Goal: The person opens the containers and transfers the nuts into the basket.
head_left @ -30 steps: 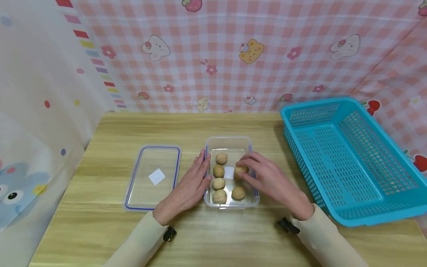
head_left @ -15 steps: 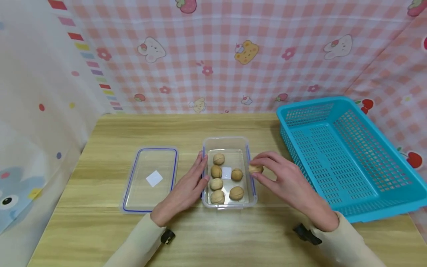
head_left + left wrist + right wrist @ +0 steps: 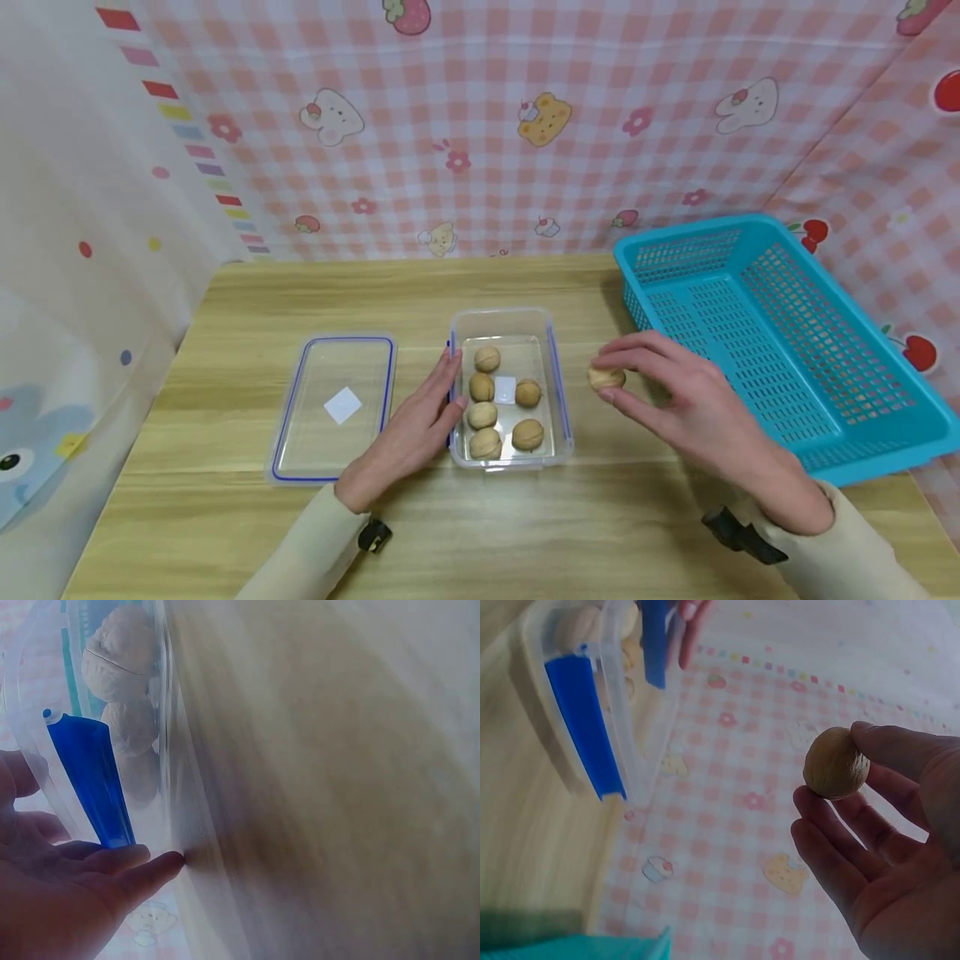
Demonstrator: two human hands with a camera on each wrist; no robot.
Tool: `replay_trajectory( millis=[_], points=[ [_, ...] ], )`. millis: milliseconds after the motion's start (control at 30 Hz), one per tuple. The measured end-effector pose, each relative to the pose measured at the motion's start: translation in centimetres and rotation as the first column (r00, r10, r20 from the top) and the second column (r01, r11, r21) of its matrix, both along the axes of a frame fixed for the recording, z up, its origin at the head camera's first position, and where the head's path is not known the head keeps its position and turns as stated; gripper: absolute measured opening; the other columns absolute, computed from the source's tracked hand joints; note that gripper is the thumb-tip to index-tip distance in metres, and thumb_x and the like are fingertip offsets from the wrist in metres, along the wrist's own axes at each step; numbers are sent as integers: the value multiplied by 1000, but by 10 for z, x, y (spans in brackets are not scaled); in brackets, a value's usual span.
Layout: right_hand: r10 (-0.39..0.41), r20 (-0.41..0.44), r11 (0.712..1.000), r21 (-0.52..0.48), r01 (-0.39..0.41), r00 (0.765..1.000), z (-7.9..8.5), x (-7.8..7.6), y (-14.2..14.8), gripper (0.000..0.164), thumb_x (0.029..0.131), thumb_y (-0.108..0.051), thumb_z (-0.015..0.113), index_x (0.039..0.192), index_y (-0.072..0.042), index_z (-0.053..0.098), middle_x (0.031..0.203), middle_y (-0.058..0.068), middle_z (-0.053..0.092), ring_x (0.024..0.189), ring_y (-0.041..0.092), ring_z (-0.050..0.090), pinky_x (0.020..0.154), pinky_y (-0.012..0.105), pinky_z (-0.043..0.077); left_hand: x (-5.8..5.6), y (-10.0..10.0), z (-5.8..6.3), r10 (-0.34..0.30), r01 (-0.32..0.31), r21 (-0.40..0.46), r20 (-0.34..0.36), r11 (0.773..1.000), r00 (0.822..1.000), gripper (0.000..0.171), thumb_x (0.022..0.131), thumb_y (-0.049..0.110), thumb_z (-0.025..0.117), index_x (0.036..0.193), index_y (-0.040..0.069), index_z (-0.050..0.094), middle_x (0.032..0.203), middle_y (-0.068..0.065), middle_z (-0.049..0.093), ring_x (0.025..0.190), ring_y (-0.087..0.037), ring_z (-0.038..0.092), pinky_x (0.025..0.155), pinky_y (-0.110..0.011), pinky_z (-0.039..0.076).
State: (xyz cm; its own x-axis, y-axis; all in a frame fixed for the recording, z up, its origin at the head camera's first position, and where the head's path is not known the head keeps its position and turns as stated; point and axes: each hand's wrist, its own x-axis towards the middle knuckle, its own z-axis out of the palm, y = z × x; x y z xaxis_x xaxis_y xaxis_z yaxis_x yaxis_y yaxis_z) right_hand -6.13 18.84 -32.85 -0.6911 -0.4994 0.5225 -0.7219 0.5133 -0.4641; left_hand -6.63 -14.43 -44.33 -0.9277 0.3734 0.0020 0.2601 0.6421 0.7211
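Note:
Between thumb and fingers, my right hand (image 3: 686,400) pinches a walnut (image 3: 606,377) above the table, right of the clear plastic container (image 3: 561,417). The right wrist view shows the same walnut (image 3: 836,763) at the fingertips. Inside the container lie several walnuts (image 3: 482,414), in a column along its left side and a pair on the right, with a small white square (image 3: 506,390) between them. My left hand (image 3: 408,429) rests with fairly straight fingers against the container's left wall, close to a blue clip (image 3: 94,776) in the left wrist view.
A clear lid (image 3: 315,417) with a blue seal and a white square lies on the table (image 3: 450,533), left of the container. At the right stands a turquoise basket (image 3: 697,321) with perforated walls. A checked pink cloth (image 3: 420,167) hangs behind the table.
My right hand lifts a walnut out of the container over its right wall and carries it rightward toward the basket. The left hand stays at the container's side. The head view shifts slightly.

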Motion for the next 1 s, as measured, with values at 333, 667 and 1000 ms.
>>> replay_trajectory(
  millis=[333, 667, 1000],
  points=[
    [-88, 82, 996, -3, 88, 993, 21, -12, 38, 51, 74, 11, 87, 117, -15, 76, 119, -6, 68, 102, 0, 65, 90, 8, 50, -1, -1, -1, -6, 6, 0, -15, 1000, 1000, 65, 111, 28, 47, 165, 8, 16, 171, -14, 10, 155, -31, 20, 125, -49, 22],
    [-198, 198, 977, -36, 209, 960, 14, -43, 70, 35, 85, 9, 80, 115, -8, 77, 114, -4, 67, 97, -1, 65, 88, 7, 51, 0, -1, -1, -8, 8, -2, -9, 1000, 1000, 65, 111, 28, 47, 166, 10, 16, 172, -12, 10, 155, -30, 20, 126, -48, 21],
    [-337, 373, 942, 139, 307, 865, -2, -82, 101, 27, 97, -22, 77, 121, -11, 75, 120, 6, 67, 101, -6, 63, 79, -1, 44, -1, -2, -2, -10, 9, -4, -7, 1000, 1000, 65, 111, 29, 46, 166, 12, 15, 172, -10, 9, 155, -30, 20, 125, -48, 22]
  ],
)
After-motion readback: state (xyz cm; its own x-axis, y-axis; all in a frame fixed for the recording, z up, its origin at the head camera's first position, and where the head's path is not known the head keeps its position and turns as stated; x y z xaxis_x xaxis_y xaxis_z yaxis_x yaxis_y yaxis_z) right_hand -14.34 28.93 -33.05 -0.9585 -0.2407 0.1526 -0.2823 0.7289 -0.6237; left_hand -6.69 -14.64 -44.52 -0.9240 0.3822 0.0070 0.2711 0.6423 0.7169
